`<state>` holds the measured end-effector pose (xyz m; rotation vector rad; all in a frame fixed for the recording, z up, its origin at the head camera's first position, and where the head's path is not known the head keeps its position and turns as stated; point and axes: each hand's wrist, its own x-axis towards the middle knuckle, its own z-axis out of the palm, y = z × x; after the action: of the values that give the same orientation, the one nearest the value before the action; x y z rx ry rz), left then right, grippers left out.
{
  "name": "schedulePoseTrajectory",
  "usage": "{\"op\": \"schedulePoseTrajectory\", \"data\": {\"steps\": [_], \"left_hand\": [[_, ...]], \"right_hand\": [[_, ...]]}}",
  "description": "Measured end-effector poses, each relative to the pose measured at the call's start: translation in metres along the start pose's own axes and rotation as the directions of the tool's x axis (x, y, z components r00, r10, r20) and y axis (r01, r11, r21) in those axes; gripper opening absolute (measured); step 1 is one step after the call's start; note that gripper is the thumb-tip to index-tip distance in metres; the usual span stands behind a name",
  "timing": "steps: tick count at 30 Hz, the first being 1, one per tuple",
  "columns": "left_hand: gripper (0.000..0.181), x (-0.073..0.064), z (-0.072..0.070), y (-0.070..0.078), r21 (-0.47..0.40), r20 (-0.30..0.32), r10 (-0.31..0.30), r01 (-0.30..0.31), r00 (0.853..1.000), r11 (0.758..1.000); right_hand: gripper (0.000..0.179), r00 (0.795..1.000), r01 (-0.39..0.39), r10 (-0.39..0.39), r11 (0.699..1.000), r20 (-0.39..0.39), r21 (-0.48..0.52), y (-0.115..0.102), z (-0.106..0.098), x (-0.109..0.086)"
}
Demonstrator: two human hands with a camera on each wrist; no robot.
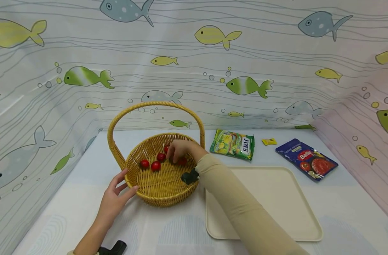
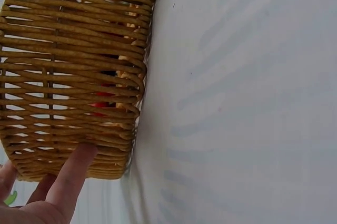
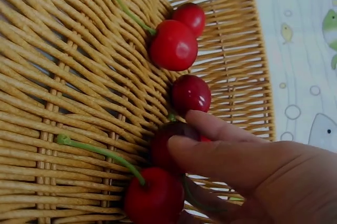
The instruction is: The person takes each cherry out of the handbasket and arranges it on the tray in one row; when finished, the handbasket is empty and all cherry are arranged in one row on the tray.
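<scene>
A round woven basket (image 1: 163, 202) with a tall arched handle holds several red cherries (image 1: 155, 166). My left hand (image 1: 114, 198) is at the basket's near left side, fingers spread and touching its rim and outer wall; one straight finger (image 2: 73, 176) presses the weave in the left wrist view. Inside the basket, my right hand (image 1: 184, 148) reaches down among the cherries. Its thumb and a finger pinch a dark cherry (image 3: 163, 147) in the right wrist view. Just beside it lie a stemmed cherry (image 3: 155, 197) and another dark cherry (image 3: 190, 93).
A cream tray (image 1: 296, 212) lies right of the basket, partly under my right sleeve (image 1: 245, 209). Behind it are a green snack packet (image 1: 233, 144), a small yellow packet (image 1: 269, 141) and a blue Barilla pouch (image 1: 307, 159). A fish-print sheet (image 1: 187, 78) hangs around the table.
</scene>
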<state>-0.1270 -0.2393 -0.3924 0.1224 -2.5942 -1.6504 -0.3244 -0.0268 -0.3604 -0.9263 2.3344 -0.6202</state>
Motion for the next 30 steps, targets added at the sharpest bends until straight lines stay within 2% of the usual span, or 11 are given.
{"op": "schedulePoseTrajectory", "data": {"steps": [2, 5, 17, 25, 30], "left_hand": [[0.075, 0.000, 0.000, 0.000, -0.002, 0.001, 0.002, -0.002, 1.000, 1.000], [0.075, 0.001, 0.001, 0.000, -0.012, 0.005, 0.005, -0.005, 1.000, 1.000], [0.075, -0.001, -0.001, -0.002, -0.002, 0.002, -0.002, 0.002, 1.000, 1.000], [0.075, 0.000, -0.001, -0.003, -0.002, 0.012, -0.013, 0.013, 1.000, 1.000], [0.075, 0.001, 0.000, 0.000, 0.005, 0.012, -0.009, 0.009, 1.000, 1.000]], "right_hand": [[0.032, 1.000, 0.007, -0.006, 0.999, 0.021, -0.040, -0.001, 0.000, 0.000], [0.031, 0.999, 0.020, -0.018, 0.999, 0.041, -0.045, -0.005, -0.003, -0.002], [0.034, 0.986, 0.162, -0.164, 0.985, 0.033, 0.052, -0.030, -0.017, -0.023], [0.036, 0.973, 0.229, -0.229, 0.973, 0.014, 0.010, -0.038, -0.019, -0.052], [0.034, 0.955, 0.297, -0.297, 0.955, 0.001, -0.003, -0.035, -0.017, -0.075]]}}
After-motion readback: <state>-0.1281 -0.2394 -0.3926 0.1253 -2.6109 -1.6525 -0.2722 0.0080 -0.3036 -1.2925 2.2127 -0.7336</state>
